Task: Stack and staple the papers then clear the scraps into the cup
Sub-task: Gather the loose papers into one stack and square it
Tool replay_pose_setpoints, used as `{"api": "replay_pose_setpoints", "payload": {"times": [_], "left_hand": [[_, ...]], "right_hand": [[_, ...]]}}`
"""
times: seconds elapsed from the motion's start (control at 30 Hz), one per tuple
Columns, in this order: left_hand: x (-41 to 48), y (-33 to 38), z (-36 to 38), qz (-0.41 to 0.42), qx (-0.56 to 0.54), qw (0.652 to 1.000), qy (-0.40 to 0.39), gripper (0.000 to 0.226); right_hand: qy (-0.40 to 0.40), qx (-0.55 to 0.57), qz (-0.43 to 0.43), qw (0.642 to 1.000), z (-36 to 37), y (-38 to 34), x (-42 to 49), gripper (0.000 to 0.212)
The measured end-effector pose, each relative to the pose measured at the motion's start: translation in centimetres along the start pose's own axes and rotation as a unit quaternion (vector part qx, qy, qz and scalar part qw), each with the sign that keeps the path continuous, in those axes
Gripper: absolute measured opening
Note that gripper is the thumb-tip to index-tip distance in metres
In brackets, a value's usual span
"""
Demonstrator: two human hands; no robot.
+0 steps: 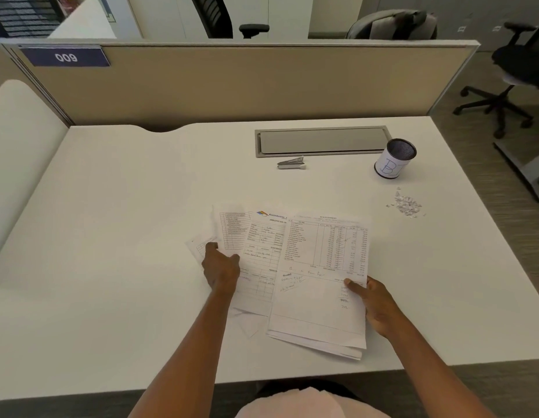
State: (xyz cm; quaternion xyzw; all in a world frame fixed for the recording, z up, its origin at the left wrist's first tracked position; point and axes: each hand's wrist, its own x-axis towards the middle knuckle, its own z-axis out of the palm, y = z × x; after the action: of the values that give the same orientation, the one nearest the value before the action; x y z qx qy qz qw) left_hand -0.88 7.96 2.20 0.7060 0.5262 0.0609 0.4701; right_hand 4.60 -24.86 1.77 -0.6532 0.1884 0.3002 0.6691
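White desk (pixel 111 236), head view. The papers (pixel 292 267) lie fanned in loose overlap near the front edge, in the middle of the desk. Several printed sheets are visible: a small slip at the far left, a table form, a sheet with a coloured logo, and on the right a ledger-style sheet with handwriting, resting on top of at least two more sheets whose corners show below it.

Left hand (pixel 221 271): palm down on the left part of the fan, fingers curled over the slip and the table form, pressing or pinching them; a full grip cannot be confirmed. Right hand (pixel 372 300): grasping the right edge of the ledger sheet, thumb on top of the paper, the other fingers hidden beneath.

Stapler (pixel 291 163): lying on the desk behind the papers, just in front of a grey recessed cable tray lid (pixel 322 140), well apart from both hands. Cup (pixel 395 158): dark mesh with a white label marked in blue, upright at the far right, beside the tray's right end. Scraps (pixel 406 204): small heap of torn white bits on the desk, near the cup on its front side, not touching it.
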Motion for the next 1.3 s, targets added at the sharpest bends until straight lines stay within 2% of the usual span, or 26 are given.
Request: {"api": "replay_pose_setpoints", "payload": {"times": [0.07, 0.27, 0.53, 0.67, 0.9, 1.17, 1.3], "left_hand": [[-0.5, 0.2, -0.3, 0.013, -0.022, 1.0, -0.004, 0.048], [-1.4, 0.7, 0.0, 0.054, 0.02, 0.996, -0.063, 0.068], [-1.7, 0.0, 0.7, 0.107, -0.015, 0.985, -0.136, 0.047], [-1.9, 0.0, 1.5, 0.095, -0.034, 0.98, -0.169, 0.038], [-3.6, -0.1, 3.0, 0.114, -0.041, 0.977, -0.175, 0.034], [-4.5, -0.8, 4.4, 0.117, -0.053, 0.975, -0.182, 0.027], [-5.0, -0.3, 4.4, 0.088, -0.101, 0.971, -0.2, 0.025]], "right_hand": [[-0.007, -0.005, 0.006, 1.0, 0.0, 0.3, 0.1, 0.032], [-0.017, -0.017, 0.019, 1.0, -0.4, 0.8, 0.4, 0.03], [-0.015, -0.02, 0.013, 1.0, -1.2, -0.2, 1.1, 0.032], [-0.006, -0.03, 0.001, 1.0, -0.8, -1.3, 1.7, 0.033], [0.04, -0.084, -0.03, 0.995, 1.9, -2.7, 3.5, 0.028], [0.054, -0.186, -0.08, 0.978, 4.5, -3.7, 4.7, 0.038], [0.057, -0.221, -0.098, 0.969, 5.0, -4.2, 5.1, 0.045]]}}
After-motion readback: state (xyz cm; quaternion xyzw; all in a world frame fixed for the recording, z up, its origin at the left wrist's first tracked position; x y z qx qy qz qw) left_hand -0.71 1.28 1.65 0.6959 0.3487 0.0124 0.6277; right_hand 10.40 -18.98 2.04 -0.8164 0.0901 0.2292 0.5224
